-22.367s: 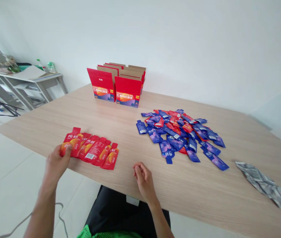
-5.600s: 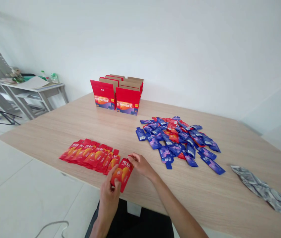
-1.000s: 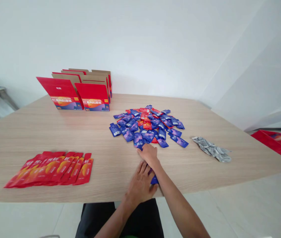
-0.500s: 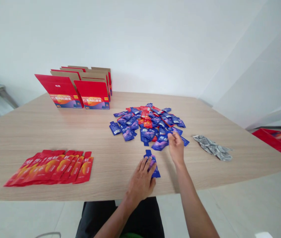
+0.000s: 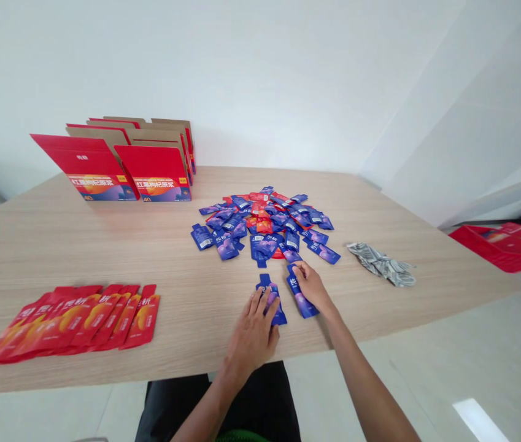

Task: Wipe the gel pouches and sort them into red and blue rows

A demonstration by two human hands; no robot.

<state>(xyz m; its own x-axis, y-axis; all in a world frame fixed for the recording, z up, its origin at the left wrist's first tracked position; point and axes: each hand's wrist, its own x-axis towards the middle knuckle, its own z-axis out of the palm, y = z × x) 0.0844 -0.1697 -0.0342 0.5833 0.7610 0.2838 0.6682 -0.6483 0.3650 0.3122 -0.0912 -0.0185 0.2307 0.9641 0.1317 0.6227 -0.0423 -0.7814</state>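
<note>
My left hand [image 5: 254,325] lies with its fingers spread over a blue spouted pouch [image 5: 280,314] on the table near the front edge, covering much of it. To its right, my right hand [image 5: 310,283] pinches the upper part of another blue pouch [image 5: 302,301], which slants beside the first. Beyond both hands is a loose pile of blue and red pouches [image 5: 264,244], lying at mixed angles. On the left, several red pouches [image 5: 145,319] overlap in a row, their spout ends pointing away from me.
Red cardboard boxes [image 5: 154,162] with raised flaps stand at the back left of the wooden table [image 5: 172,258]. A crumpled grey-striped cloth item [image 5: 382,264] rests at the right. Past the table's right edge is a red box [image 5: 504,245].
My right hand has drawn a blue pouch from the pile's near side toward me, beside the left hand. My left hand still rests on its pouch. The whole view has shifted slightly.
</note>
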